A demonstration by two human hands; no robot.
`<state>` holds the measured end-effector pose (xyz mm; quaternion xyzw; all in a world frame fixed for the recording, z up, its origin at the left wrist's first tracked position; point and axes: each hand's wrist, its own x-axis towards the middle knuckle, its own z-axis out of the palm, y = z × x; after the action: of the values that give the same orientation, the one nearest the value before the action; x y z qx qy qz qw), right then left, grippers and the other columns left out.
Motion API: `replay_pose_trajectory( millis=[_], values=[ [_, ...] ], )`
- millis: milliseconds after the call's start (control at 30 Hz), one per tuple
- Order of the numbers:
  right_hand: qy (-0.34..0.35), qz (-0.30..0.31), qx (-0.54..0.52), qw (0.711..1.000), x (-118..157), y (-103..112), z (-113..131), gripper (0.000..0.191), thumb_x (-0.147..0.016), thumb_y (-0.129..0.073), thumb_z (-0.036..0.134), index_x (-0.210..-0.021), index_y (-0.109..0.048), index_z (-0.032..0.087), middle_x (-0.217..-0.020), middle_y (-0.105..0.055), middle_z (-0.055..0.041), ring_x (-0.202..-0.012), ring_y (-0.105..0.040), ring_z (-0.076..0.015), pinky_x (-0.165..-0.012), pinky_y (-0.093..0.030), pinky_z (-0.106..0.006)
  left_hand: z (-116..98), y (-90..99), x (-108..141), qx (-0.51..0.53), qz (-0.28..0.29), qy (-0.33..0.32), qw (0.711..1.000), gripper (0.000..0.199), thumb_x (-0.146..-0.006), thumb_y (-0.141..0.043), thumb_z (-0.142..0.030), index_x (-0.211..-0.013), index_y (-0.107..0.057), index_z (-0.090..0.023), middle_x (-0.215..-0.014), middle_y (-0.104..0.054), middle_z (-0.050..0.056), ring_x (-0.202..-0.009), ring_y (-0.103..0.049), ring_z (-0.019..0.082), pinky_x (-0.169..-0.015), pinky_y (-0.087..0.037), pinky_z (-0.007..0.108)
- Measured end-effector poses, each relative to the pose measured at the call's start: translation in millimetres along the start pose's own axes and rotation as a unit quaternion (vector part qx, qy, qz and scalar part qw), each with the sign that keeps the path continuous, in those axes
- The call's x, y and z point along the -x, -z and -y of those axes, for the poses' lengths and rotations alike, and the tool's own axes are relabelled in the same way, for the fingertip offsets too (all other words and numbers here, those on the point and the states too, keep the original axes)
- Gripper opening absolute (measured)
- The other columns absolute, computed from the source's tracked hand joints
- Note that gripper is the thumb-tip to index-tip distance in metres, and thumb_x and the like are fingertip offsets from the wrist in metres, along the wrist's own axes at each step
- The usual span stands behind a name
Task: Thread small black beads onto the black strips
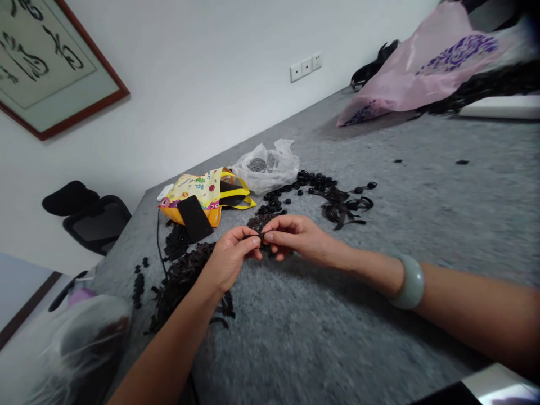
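My left hand and my right hand meet fingertip to fingertip above the grey table. Both pinch a small dark piece between thumb and forefinger; it is too small and covered for me to name its kind. Just behind the fingers lies a heap of small dark bits. A pile of black strips spreads beside and behind my left forearm. Farther back sit several round black pieces, and loose black strips curl to their right.
A black phone leans on a yellow patterned bag. Beside it is a white plastic bag with dark contents. At the far right lie a pink bag and a white slab. A dark chair stands beyond the left edge.
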<state>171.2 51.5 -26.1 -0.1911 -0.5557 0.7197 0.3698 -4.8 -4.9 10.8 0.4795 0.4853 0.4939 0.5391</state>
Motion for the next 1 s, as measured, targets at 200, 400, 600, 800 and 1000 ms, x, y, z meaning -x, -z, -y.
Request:
replay_pose_trajectory(
  millis=[200,400,600,800,1000],
  values=[
    [0.009,-0.026,-0.034,0.999,0,-3,-1,0.031,-0.076,-0.084,0.039,-0.092,-0.071,0.016,-0.069,-0.066,0.0009,-0.061,-0.061,-0.0084,-0.052,-0.054,-0.017,-2,-1.9,-2,0.062,-0.023,0.035,0.997,0.026,-0.065,-0.086,-0.026,-0.078,-0.067,-0.015,-0.066,-0.067,-0.001,-0.056,-0.060,0.009,-0.061,-0.047,0.023],
    [-0.013,-0.014,-0.044,0.999,-1,-2,0,0.031,-0.075,-0.084,0.039,-0.091,-0.070,0.017,-0.071,-0.065,0.0008,-0.063,-0.060,-0.0090,-0.053,-0.055,-0.019,-2,-0.6,-1,0.044,-0.020,0.030,0.998,0.026,-0.067,-0.085,-0.030,-0.080,-0.067,-0.015,-0.069,-0.068,-0.001,-0.056,-0.062,0.009,-0.061,-0.049,0.023],
    [-0.012,-0.027,-0.033,0.999,-2,-4,-2,0.033,-0.074,-0.084,0.041,-0.090,-0.069,0.016,-0.068,-0.063,0.0022,-0.060,-0.058,-0.0084,-0.051,-0.054,-0.019,8,-0.1,-5,-0.038,-0.084,-0.076,0.993,0.028,-0.072,-0.081,-0.028,-0.088,-0.062,-0.016,-0.078,-0.064,-0.004,-0.055,-0.061,0.008,-0.059,-0.050,0.023],
    [-0.002,-0.040,-0.014,0.999,-2,-5,-2,0.034,-0.074,-0.083,0.043,-0.091,-0.068,0.017,-0.068,-0.062,0.0022,-0.059,-0.056,-0.0083,-0.049,-0.053,-0.019,11,-4.7,-1,-0.163,-0.130,-0.153,0.966,0.015,-0.077,-0.075,-0.027,-0.081,-0.065,-0.017,-0.071,-0.066,-0.003,-0.054,-0.063,0.011,-0.056,-0.048,0.024],
    [0.037,-0.046,0.081,0.995,2,-5,-1,0.026,-0.081,-0.076,0.039,-0.092,-0.066,0.018,-0.070,-0.064,0.0018,-0.058,-0.057,-0.0082,-0.052,-0.050,-0.019,11,-8.3,1,-0.115,-0.085,-0.117,0.983,0.019,-0.075,-0.077,-0.030,-0.086,-0.069,-0.017,-0.071,-0.071,-0.001,-0.055,-0.066,0.013,-0.060,-0.052,0.026]
  ],
)
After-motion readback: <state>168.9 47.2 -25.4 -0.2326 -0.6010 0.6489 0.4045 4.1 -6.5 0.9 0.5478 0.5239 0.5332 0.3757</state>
